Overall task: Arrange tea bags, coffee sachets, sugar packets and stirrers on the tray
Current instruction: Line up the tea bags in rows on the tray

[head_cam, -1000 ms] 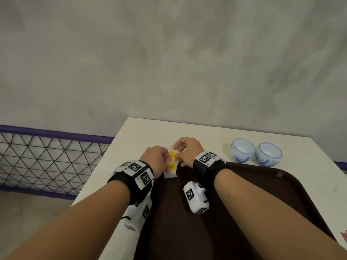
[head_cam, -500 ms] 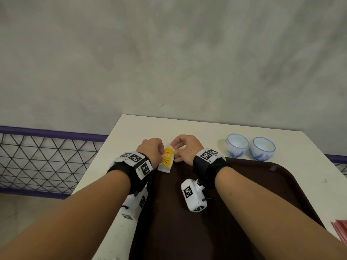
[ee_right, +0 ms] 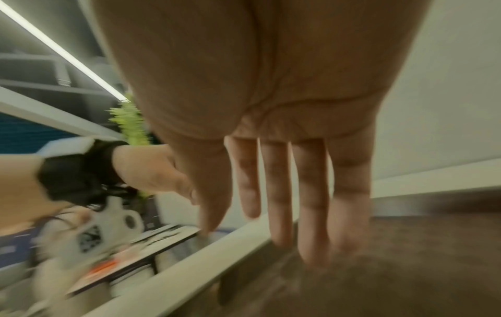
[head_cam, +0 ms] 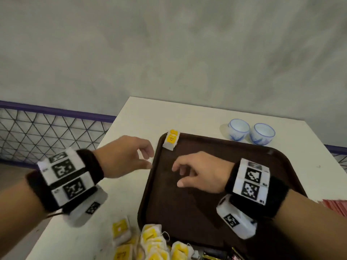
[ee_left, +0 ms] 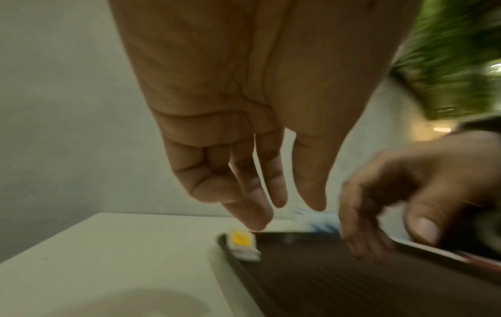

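A small stack of tea bags [head_cam: 171, 139] with yellow tags leans in the far left corner of the dark brown tray [head_cam: 262, 160]; it also shows in the left wrist view as the tea bag stack [ee_left: 243, 246]. My left hand [head_cam: 144, 158] hovers over the table just left of the tray's edge, fingers relaxed and empty. My right hand [head_cam: 178, 175] hangs above the tray's bare floor, fingers loosely spread, holding nothing. Several more tea bags [head_cam: 148, 241] lie heaped at the near left corner of the tray.
Two blue and white cups [head_cam: 250, 131] stand on the white table [head_cam: 142, 117] beyond the tray. Red sachets [head_cam: 336, 206] lie at the right edge. Dark sachets [head_cam: 214, 253] sit at the tray's near rim. A mesh railing [head_cam: 47, 132] runs to the left.
Both hands let go of the tea bag stack in the tray's far left corner and drew back toward me, opening. The head view tilted down, bringing the near heap of tea bags into sight.
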{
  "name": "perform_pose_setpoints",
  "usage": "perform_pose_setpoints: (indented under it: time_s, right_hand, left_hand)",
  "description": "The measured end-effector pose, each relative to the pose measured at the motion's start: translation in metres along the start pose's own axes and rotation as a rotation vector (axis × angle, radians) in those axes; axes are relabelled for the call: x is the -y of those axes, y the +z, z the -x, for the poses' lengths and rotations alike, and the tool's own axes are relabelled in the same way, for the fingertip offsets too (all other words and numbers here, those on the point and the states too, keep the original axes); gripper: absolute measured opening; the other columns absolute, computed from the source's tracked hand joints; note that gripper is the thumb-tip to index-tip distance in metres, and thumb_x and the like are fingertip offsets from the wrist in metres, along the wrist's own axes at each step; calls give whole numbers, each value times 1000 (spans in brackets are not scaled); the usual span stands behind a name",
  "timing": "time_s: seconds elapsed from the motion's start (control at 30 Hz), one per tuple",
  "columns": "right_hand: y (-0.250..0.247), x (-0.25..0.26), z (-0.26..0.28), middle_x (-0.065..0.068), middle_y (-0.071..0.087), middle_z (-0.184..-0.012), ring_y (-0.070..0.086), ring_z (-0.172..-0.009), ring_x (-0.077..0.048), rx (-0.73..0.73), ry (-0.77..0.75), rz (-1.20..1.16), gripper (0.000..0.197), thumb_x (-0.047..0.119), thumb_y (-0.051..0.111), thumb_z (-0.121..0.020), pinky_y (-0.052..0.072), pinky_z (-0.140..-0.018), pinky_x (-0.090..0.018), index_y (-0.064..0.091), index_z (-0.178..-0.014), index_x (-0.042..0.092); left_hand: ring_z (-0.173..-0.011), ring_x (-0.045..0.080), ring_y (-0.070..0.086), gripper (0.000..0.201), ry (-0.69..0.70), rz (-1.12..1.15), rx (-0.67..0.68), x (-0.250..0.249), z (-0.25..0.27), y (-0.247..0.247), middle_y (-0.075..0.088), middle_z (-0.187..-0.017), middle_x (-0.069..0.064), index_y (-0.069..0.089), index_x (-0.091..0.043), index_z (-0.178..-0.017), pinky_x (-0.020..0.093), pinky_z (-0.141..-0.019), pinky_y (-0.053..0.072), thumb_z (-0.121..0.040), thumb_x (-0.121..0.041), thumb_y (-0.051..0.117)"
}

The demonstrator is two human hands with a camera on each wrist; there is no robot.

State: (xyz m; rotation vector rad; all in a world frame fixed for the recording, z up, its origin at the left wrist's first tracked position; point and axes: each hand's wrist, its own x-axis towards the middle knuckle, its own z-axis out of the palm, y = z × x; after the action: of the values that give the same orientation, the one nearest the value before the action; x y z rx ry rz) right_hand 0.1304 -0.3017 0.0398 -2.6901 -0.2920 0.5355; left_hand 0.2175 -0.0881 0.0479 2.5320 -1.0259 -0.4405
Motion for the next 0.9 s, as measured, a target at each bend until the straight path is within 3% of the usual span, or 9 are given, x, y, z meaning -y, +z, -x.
perform_pose_setpoints:
  time_s: [0.1,0.17,0.3,0.4,0.53,0.63,0.73,0.83,0.9]
  right_hand:
    - [17,35,41,5,62,-107,55,-82,-6,219,-90,-14,44,45,67,-84,49,-77,-25,57,-122,25]
    - [28,51,59,4,60,-109,57,-90,-12,285,-113,8,49,49,66,-83,51,-81,-32,55,-124,25]
    - [59,68,75,1,56,-113,57,-102,-23,275,-23,131,52,51,67,-81,51,-87,-42,52,-123,24]
    - [80,75,81,-6,53,-117,55,-107,-30,180,45,155,43,39,65,-85,47,-86,-38,51,-119,17]
    - [94,77,81,-4,50,-112,54,-105,-29,70,118,67,32,26,68,-83,41,-76,-33,54,-110,17]
    - [98,75,77,-6,56,-111,58,-103,-28,58,152,58,23,14,66,-82,44,-76,-32,58,-103,17]
    - [100,72,72,-6,63,-109,61,-101,-27,47,187,23,17,8,65,-82,47,-79,-30,62,-94,19]
    - [103,65,71,5,61,-88,63,-92,-20,-5,201,-79,25,7,67,-80,50,-76,-28,55,-69,27]
    - [103,60,74,12,58,-77,63,-84,-14,-59,192,-169,30,9,69,-78,51,-74,-27,53,-63,29]
  left_hand:
    - [-88,-4,55,25,141,-128,161,-16,70,27,54,-103,-23,57,-38,-108,9,-74,42,-85,-45,62]
    - [-94,-8,48,34,181,-110,190,-25,100,49,50,-108,-24,54,-40,-116,9,-82,38,-84,-50,58]
    - [-112,-2,43,49,130,-77,137,-39,127,85,46,-121,-22,44,-41,-130,14,-92,37,-84,-50,59]
    - [-115,9,45,54,75,-100,72,-44,131,104,46,-123,-17,42,-39,-132,23,-94,39,-83,-49,62]
    - [-98,8,52,44,11,-66,54,-48,128,113,45,-104,-17,51,-34,-116,22,-81,42,-77,-45,69]
    - [-77,-4,44,31,16,20,25,-51,126,115,48,-96,-15,56,-27,-102,16,-73,39,-75,-28,70]
    - [-70,-5,43,22,42,69,-6,-53,127,114,56,-87,-11,60,-22,-95,9,-63,33,-75,-15,67]
    - [-58,-4,46,27,-2,192,-46,-52,130,110,54,-62,-17,56,-31,-77,8,-55,33,-72,-12,74]
    - [-56,-3,51,31,-59,309,-73,-47,130,107,58,-58,-22,57,-33,-68,8,-55,37,-70,-9,76]
